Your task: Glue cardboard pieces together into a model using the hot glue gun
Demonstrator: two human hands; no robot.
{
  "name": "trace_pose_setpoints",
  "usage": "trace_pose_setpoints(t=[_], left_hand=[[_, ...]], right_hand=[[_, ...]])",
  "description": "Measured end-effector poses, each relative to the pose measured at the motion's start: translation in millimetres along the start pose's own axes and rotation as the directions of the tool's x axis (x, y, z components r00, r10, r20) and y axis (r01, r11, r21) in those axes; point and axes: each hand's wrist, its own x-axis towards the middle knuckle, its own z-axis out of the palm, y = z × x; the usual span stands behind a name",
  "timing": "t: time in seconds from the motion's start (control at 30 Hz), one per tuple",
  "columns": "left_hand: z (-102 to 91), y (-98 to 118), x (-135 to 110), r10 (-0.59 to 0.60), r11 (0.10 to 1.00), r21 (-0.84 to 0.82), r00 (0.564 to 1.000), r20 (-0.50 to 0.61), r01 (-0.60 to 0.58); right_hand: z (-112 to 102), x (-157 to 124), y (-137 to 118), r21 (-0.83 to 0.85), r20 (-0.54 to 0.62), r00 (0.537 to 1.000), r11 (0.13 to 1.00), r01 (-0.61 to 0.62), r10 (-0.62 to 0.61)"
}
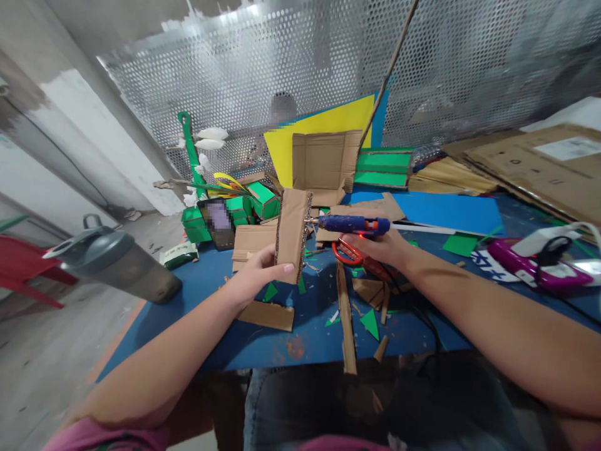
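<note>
My left hand (pixel 256 272) is closed around the lower part of a brown corrugated cardboard piece (pixel 293 233), holding it upright above the blue table (pixel 263 341). My right hand (pixel 382 245) grips a blue hot glue gun (pixel 353 224) with a red light glowing under it. The gun lies level, and its nozzle touches the right edge of the cardboard piece near the top. Red-handled scissors (pixel 346 254) lie on the table just below my right hand.
Cardboard strips (pixel 346 319), green paper scraps and flat cardboard offcuts litter the table. Green boxes (pixel 244 210), yellow and blue sheets (pixel 323 128) and a folded carton stand at the back. A grey shaker bottle (pixel 113 263) lies at left. A purple and white device (pixel 535 260) sits at right.
</note>
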Motion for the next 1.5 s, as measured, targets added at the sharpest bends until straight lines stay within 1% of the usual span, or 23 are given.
trace_pose_setpoints(t=[0.17,0.33,0.5,0.6,0.83,1.0,1.1,1.2,1.27,1.4,1.5], left_hand=[[2.8,3,-2,0.000,1.000,-0.008,1.000,-0.014,0.000],[4.1,4,-2,-0.007,1.000,-0.006,1.000,-0.025,0.007],[3.3,2,-1,-0.006,1.000,-0.016,1.000,-0.020,0.006],[2.7,1,-1,-0.008,1.000,-0.026,1.000,-0.015,0.008],[3.0,1,0,-0.013,1.000,-0.011,0.999,-0.035,0.013],[2.0,-1,0,-0.010,1.000,-0.004,0.999,-0.032,0.010],[0.9,-2,0,-0.008,1.000,-0.005,0.999,-0.035,0.008],[0.7,-1,0,-0.005,1.000,-0.006,0.999,-0.036,0.004],[1.4,0,-1,-0.004,1.000,-0.013,0.999,-0.036,0.003],[3.4,2,-2,-0.006,1.000,-0.019,0.999,-0.037,0.006],[3.4,1,-1,-0.002,1.000,-0.003,0.999,-0.034,0.002]], right_hand=[[0,-1,3,-0.005,0.021,0.999,1.000,0.026,-0.026],[2,-1,-1,-0.026,0.042,0.998,0.999,0.036,-0.035],[3,-3,-1,-0.031,0.023,0.999,0.999,0.036,-0.035],[3,-3,0,-0.042,0.053,0.998,0.998,0.048,-0.046],[3,1,-4,-0.068,0.107,0.981,0.983,0.169,-0.161],[5,3,-9,-0.002,0.119,0.974,0.981,0.194,-0.192],[4,4,-12,0.019,0.158,0.960,0.973,0.230,-0.230],[3,5,-13,0.026,0.189,0.952,0.970,0.240,-0.241],[2,4,-13,0.032,0.176,0.957,0.973,0.228,-0.230],[3,2,-13,0.026,0.113,0.976,0.982,0.185,-0.187],[4,2,-12,-0.007,0.068,0.979,0.981,0.194,-0.193]])
